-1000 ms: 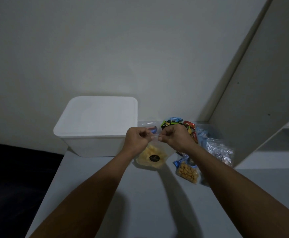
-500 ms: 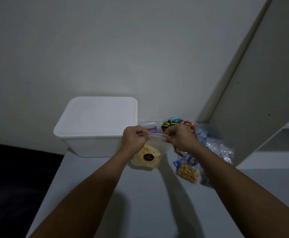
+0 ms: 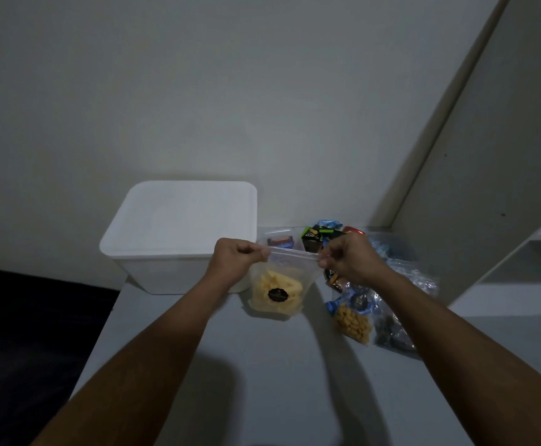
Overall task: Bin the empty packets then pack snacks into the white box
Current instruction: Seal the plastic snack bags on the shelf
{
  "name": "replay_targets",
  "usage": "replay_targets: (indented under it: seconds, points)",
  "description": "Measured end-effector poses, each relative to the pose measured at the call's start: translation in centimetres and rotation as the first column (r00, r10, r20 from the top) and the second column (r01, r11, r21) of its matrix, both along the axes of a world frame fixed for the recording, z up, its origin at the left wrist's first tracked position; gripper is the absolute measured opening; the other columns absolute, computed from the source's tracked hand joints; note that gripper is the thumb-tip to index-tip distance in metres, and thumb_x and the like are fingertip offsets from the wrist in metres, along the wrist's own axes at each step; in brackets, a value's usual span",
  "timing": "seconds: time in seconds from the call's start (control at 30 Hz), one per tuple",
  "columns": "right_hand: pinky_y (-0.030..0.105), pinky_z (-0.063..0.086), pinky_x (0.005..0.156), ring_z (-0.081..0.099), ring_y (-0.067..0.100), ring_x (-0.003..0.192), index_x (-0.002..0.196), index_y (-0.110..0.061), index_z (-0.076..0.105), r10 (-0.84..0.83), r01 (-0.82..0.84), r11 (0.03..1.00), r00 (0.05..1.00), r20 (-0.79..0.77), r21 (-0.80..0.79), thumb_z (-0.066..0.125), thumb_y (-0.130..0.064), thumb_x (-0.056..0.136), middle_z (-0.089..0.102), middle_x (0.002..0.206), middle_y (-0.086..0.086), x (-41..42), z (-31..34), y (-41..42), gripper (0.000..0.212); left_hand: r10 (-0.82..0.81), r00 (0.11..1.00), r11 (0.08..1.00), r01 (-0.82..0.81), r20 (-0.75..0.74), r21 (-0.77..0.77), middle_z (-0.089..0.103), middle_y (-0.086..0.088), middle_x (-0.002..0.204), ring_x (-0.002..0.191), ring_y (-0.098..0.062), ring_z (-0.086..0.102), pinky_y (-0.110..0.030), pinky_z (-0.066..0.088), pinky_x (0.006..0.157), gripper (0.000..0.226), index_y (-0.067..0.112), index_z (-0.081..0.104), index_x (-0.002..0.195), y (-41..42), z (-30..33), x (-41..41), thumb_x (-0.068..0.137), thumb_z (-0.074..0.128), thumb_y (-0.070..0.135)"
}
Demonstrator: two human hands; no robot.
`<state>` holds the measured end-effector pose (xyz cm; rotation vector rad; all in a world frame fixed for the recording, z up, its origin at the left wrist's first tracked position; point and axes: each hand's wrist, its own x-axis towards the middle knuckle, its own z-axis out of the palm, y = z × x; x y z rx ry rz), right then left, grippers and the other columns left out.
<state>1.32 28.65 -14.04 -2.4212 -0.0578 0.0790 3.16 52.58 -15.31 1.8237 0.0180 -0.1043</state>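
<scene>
With the left hand [image 3: 234,259] and right hand [image 3: 346,259] each pinching an end of the clear pouch [image 3: 277,284] strip, press the seal fully shut before moving it left to the white box [image 3: 179,233].

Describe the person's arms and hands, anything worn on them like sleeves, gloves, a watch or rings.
Both forearms are bare right up to the bottom edge of the picture: no sleeve or cuff shows. The left hand and right hand wear no gloves. No watch, band or bracelet shows on either wrist. No ring is visible on the fingers, though the light is dim and they are partly hidden.
</scene>
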Motion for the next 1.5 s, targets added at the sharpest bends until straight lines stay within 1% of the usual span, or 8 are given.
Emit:
replay_targets:
  seconds: [0.13,0.33,0.47,0.6,0.93,1.1,1.37,1.5]
  points:
    - [0.019,0.048,0.061,0.058,-0.001,0.062,0.083,-0.012,0.076,-0.033,0.033,0.999,0.999,0.005,0.006,0.074,-0.009,0.081,0.067,0.072,-0.007,-0.1,-0.2,0.1,0.004,-0.025,1.0,0.999,0.024,0.002,0.023,0.074,0.001,0.079,0.072,-0.003,0.067,-0.031,0.054,0.083,0.012,0.006,0.076,0.09,-0.2,-0.6,-0.2,0.083,0.072,0.015]
    - [0.024,0.055,0.076,0.065,0.001,0.076,0.09,-0.009,0.076,-0.09,0.087,0.992,0.995,0.033,0.096,0.074,-0.011,0.082,0.075,0.091,0.003,-0.5,-1.0,0.5,0.009,0.25,0.956,0.809,-0.292,0.151,0.51,0.063,-0.003,0.078,0.071,-0.021,0.059,-0.032,0.047,0.061,0.037,0.013,0.058,0.078,-2.8,-0.5,-2.8,0.072,0.077,0.044]
    - [0.023,0.055,0.078,0.064,-0.001,0.075,0.092,-0.007,0.076,-0.072,0.066,0.991,0.996,0.047,0.12,0.074,-0.01,0.082,0.075,0.091,0.004,-1.1,-1.1,0.9,0.011,0.176,0.924,0.979,-0.199,-0.341,-0.033,0.066,-0.012,0.069,0.051,-0.02,0.064,-0.025,0.049,0.043,0.043,0.002,0.064,0.078,-4.6,0.0,-3.0,0.084,0.067,0.044]
    - [0.021,0.055,0.077,0.066,0.002,0.078,0.092,-0.007,0.076,-0.062,0.055,0.991,0.997,0.051,0.121,0.074,-0.009,0.081,0.075,0.091,0.003,-1.6,-1.5,1.0,0.011,0.113,0.894,0.942,-0.235,-0.434,-0.238,0.067,-0.01,0.074,0.06,-0.022,0.065,-0.027,0.051,0.049,0.029,0.004,0.065,0.083,-4.7,-0.3,-2.6,0.094,0.056,0.029]
    - [0.016,0.051,0.064,0.066,0.007,0.074,0.083,-0.013,0.073,-0.008,0.023,0.959,0.998,-0.055,0.281,0.069,-0.013,0.086,0.071,0.08,-0.001,-1.8,-1.4,1.4,0.005,0.066,0.936,0.955,-0.16,-0.345,-0.251,0.069,-0.014,0.078,0.078,-0.029,0.069,-0.035,0.057,0.066,0.016,0.004,0.067,0.082,-4.8,-1.5,-3.2,0.091,0.055,0.009]
    - [0.033,0.057,0.075,0.067,0.019,0.081,0.086,-0.007,0.072,0.04,-0.02,0.964,0.997,-0.068,0.264,0.068,-0.019,0.087,0.071,0.085,0.011,-1.8,-1.4,1.8,0.013,0.038,0.951,0.962,-0.118,-0.305,-0.247,0.071,-0.011,0.073,0.075,-0.025,0.071,-0.033,0.057,0.064,0.016,0.006,0.069,0.079,-4.4,-1.8,-2.9,0.091,0.058,0.01]
    - [0.036,0.053,0.077,0.062,0.02,0.08,0.088,-0.004,0.071,0.027,0.002,0.961,0.995,-0.098,0.275,0.064,-0.014,0.09,0.069,0.088,0.014,-1.7,-1.4,2.4,0.012,-0.004,0.968,0.984,-0.042,-0.25,-0.176,0.071,-0.013,0.078,0.074,-0.022,0.07,-0.035,0.058,0.07,0.016,-0.001,0.07,0.088,-3.7,-1.7,-3.3,0.09,0.059,0.011]
    - [0.039,0.052,0.08,0.059,0.017,0.081,0.085,-0.009,0.07,0.033,-0.002,0.966,0.993,-0.114,0.259,0.06,-0.015,0.092,0.065,0.085,0.007,-1.5,-1.1,2.8,0.013,0.226,0.937,0.952,-0.271,-0.267,-0.145,0.064,-0.011,0.073,0.073,-0.027,0.063,-0.038,0.053,0.064,0.01,0.007,0.066,0.077,-3.0,-2.1,-3.3,0.081,0.057,0.006]
